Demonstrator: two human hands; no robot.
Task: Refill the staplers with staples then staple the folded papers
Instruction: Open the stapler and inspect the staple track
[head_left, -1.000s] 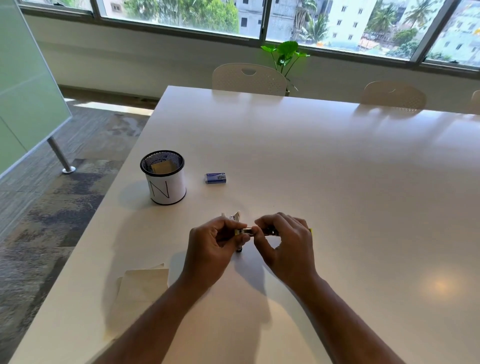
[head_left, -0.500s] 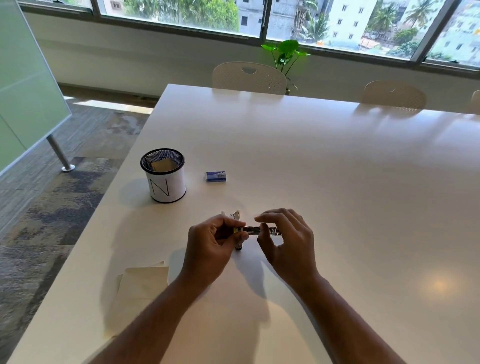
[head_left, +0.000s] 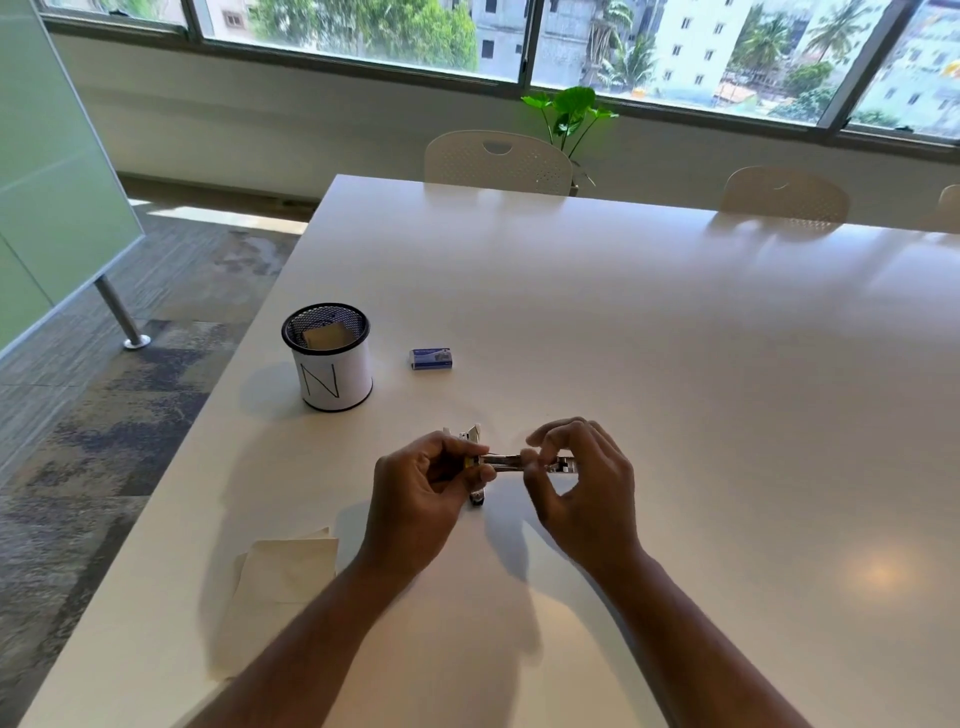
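Near the front edge of the white table (head_left: 649, 332), toward its left side, both hands were raised just above the surface and met over a small stapler (head_left: 506, 462). The left hand (head_left: 421, 499) gripped the stapler's hinge end, fingers curled round it, with the opened top part sticking up behind the knuckles and a dark part pointing down toward the table. The metal staple channel ran out sideways to the right from that grip. The right hand (head_left: 582, 483) pinched at the channel with thumb and forefinger, its other fingers loosely curled above; whether staples lay between the fingertips was too small to tell.

Close to the front-left corner, folded papers (head_left: 288, 569) lay flat in a small stack, just left of the left forearm. Farther back along the left edge stood a black mesh cup (head_left: 328, 358) wrapped in a white band marked "N", with something tan inside it. A small blue staple box (head_left: 430, 358) lay just to the right of the cup, apart from it and well behind the hands.

Beyond the far edge stood pale chairs (head_left: 498, 156) and a green plant (head_left: 571, 111) under the windows.
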